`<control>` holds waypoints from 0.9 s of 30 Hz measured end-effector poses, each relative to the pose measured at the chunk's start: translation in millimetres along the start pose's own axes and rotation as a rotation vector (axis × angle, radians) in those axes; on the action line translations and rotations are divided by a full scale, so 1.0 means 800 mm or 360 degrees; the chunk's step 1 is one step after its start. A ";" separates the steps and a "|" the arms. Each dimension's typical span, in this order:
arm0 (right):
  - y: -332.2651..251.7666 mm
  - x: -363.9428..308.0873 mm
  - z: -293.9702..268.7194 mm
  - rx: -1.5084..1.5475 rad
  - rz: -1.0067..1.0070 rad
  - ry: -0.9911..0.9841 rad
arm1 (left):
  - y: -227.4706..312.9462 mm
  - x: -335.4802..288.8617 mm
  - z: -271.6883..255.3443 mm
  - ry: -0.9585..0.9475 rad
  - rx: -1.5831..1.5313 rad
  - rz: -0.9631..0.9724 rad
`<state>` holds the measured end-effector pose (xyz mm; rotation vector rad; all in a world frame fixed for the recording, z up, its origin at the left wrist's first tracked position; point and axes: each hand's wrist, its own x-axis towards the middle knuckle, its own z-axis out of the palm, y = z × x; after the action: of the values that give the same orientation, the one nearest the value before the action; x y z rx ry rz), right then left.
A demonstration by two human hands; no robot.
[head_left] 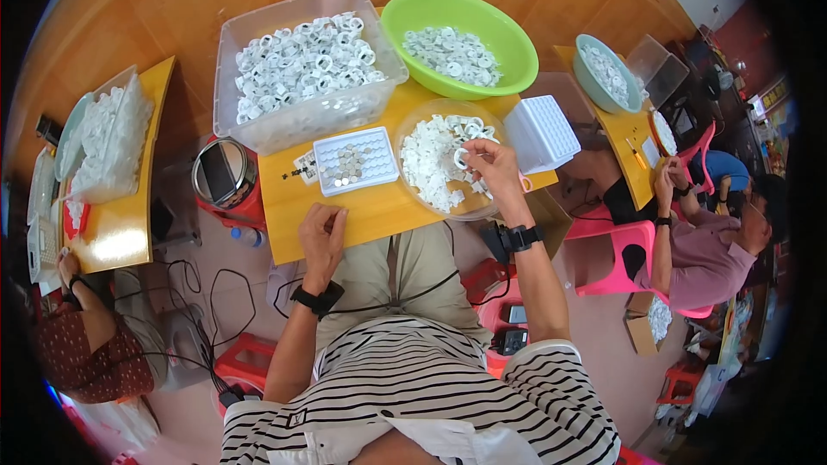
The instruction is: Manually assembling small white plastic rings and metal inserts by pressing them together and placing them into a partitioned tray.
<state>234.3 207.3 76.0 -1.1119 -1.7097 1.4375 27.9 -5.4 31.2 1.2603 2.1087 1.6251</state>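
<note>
Well, sm. rnd wht ring (pixel 460 157)

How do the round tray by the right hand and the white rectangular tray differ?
The round tray is circular and see-through; the white tray is rectangular and opaque. The round tray holds many white parts; the white tray, small silvery discs. Both rest on the yellow table.

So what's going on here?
A person's right hand pinches a small white plastic piece over a round, clear plastic bowl of white parts. The left hand, fingers loosely curled, is by the near edge of the yellow table. Nearby, a white rectangular tray holds silvery discs; behind stand a clear plastic bin and a green basin of white pieces.
</note>
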 end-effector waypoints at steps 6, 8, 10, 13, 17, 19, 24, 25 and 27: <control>-0.030 -0.030 0.020 -0.0060 -0.0267 -0.0235 | -0.019 -0.002 -0.005 -0.0079 -0.0191 -0.0202; -0.040 -0.038 0.030 -0.0109 -0.0339 -0.0266 | -0.012 -0.001 -0.006 -0.0090 -0.0457 -0.0396; -0.050 -0.048 0.042 -0.0141 -0.0428 -0.0299 | 0.005 -0.002 -0.008 -0.0103 -0.0666 -0.0403; -0.068 -0.060 0.062 -0.0205 -0.0464 -0.0360 | 0.036 0.003 -0.009 -0.0355 -0.1003 -0.0559; -0.084 -0.068 0.083 -0.0219 -0.0504 -0.0550 | 0.060 0.010 -0.001 -0.0588 -0.1336 -0.0748; -0.088 -0.069 0.092 -0.0214 -0.0525 -0.0621 | 0.060 0.012 0.007 -0.0797 -0.1819 -0.0866; -0.088 -0.073 0.104 -0.0231 -0.0618 -0.0670 | 0.048 0.010 0.013 -0.0952 -0.2072 -0.0956; -0.087 -0.073 0.105 -0.0232 -0.0615 -0.0677 | 0.047 0.009 0.013 -0.0933 -0.2100 -0.0972; -0.081 -0.076 0.105 -0.0137 -0.0606 -0.0475 | 0.050 0.008 0.010 -0.0911 -0.2109 -0.0969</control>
<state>174.2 112.7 125.6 -0.5858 -2.0735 1.3418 48.7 6.4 64.8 0.4291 0.6082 1.5351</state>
